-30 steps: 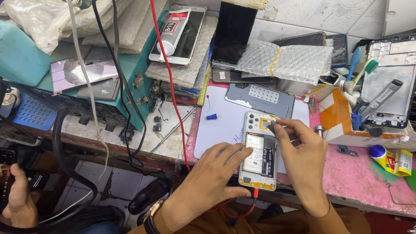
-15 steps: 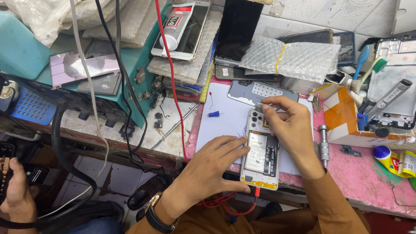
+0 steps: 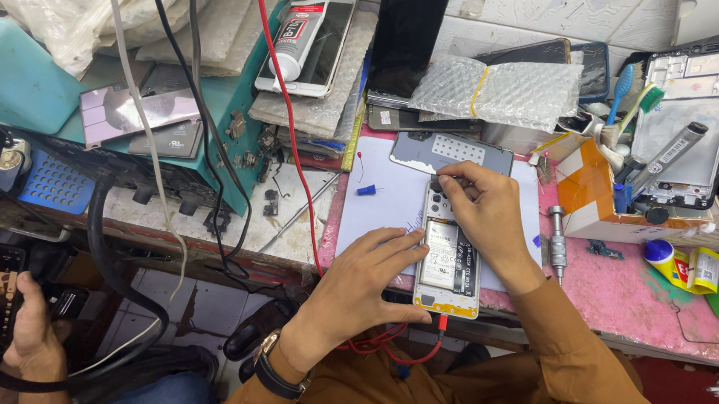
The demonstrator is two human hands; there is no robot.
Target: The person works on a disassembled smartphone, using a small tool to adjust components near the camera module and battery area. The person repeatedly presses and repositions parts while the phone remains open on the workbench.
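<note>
2 toothbrushes (image 3: 633, 95) stand in orange box (image 3: 587, 190) — right hand (image 3: 483, 212) near

The right hand (image 3: 480, 216) covers the upper middle of the opened phone (image 3: 449, 260), so what its fingertips pinch is too thin to name. The left hand (image 3: 371, 267) hides the phone's left edge. A co-worker's hand (image 3: 28, 334) at the lower left is cut by the bottom edge. The phone frame (image 3: 691, 117) runs past the right edge
</note>
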